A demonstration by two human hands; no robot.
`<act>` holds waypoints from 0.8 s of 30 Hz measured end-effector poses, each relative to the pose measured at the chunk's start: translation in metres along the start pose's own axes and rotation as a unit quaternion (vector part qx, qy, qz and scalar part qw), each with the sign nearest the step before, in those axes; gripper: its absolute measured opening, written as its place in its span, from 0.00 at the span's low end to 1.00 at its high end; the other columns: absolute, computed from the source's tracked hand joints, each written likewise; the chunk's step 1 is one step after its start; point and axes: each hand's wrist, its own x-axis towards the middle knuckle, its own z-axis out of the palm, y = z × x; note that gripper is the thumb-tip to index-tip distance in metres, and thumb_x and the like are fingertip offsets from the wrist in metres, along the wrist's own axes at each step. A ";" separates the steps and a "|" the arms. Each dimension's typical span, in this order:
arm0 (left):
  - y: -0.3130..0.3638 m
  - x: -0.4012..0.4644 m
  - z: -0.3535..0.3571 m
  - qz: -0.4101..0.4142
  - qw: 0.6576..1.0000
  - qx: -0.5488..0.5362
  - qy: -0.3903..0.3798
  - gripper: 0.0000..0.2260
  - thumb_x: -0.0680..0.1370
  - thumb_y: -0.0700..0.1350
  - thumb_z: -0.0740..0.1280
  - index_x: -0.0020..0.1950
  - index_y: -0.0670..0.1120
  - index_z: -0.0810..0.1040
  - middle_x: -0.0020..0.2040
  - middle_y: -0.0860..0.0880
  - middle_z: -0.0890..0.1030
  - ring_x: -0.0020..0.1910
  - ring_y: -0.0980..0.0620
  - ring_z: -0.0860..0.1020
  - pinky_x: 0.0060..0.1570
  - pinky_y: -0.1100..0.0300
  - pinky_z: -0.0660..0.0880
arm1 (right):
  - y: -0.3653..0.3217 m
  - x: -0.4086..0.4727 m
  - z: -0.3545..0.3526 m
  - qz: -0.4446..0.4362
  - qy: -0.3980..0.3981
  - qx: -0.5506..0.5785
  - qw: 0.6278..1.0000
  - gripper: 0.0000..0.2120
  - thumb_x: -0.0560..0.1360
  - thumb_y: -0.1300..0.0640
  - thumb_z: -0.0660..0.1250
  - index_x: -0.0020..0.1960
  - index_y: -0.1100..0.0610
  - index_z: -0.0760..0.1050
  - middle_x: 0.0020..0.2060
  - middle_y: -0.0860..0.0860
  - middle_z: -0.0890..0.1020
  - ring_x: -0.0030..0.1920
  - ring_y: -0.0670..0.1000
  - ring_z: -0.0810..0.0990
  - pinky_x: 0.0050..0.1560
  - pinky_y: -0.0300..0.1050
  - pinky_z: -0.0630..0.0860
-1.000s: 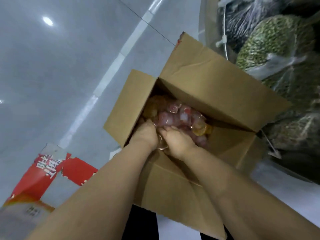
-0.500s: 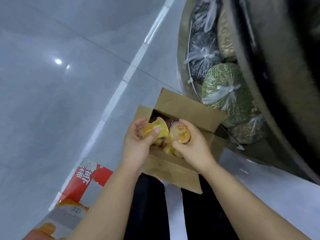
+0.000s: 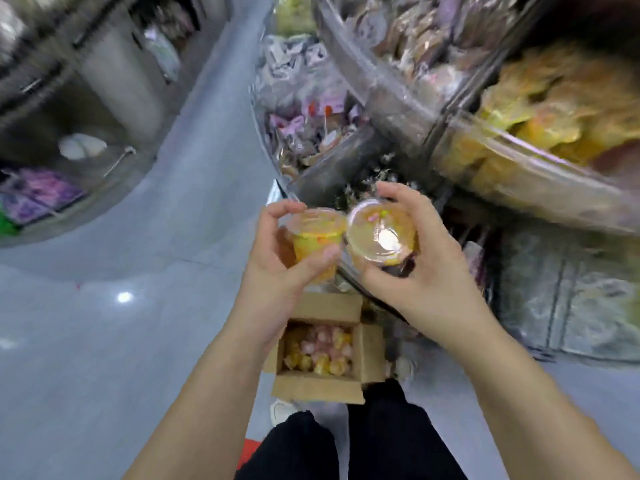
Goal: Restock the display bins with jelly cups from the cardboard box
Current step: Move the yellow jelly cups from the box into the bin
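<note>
My left hand (image 3: pixel 277 268) grips yellow jelly cups (image 3: pixel 317 242), held upright at chest height. My right hand (image 3: pixel 420 258) grips more jelly cups (image 3: pixel 381 235), the top one turned so its clear lid faces me. The two handfuls touch side by side. Far below on the floor stands the open cardboard box (image 3: pixel 322 388), with several pink and yellow jelly cups (image 3: pixel 320 349) inside. A clear display bin (image 3: pixel 512 168) full of yellow jelly cups sits up and to the right of my hands.
Curved display stands with clear bins of wrapped sweets (image 3: pixel 304 109) rise ahead. Another round stand (image 3: pixel 69 133) is at the left across the grey tiled aisle. Bagged goods (image 3: pixel 571 303) fill the lower shelf on the right. My black trouser legs (image 3: pixel 363 441) stand behind the box.
I have stood up. Both hands lifted the jelly cups out of the box to bin height, and the view swung from the floor up to the display shelves.
</note>
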 end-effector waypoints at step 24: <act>0.034 0.137 0.252 0.229 0.875 0.401 -0.145 0.24 0.67 0.49 0.76 0.62 0.49 0.76 0.54 0.51 0.73 0.57 0.56 0.72 0.61 0.67 0.66 | 0.087 0.048 -0.270 -0.061 0.075 -0.351 0.931 0.24 0.61 0.58 0.77 0.56 0.58 0.76 0.51 0.52 0.77 0.51 0.54 0.75 0.50 0.46 0.74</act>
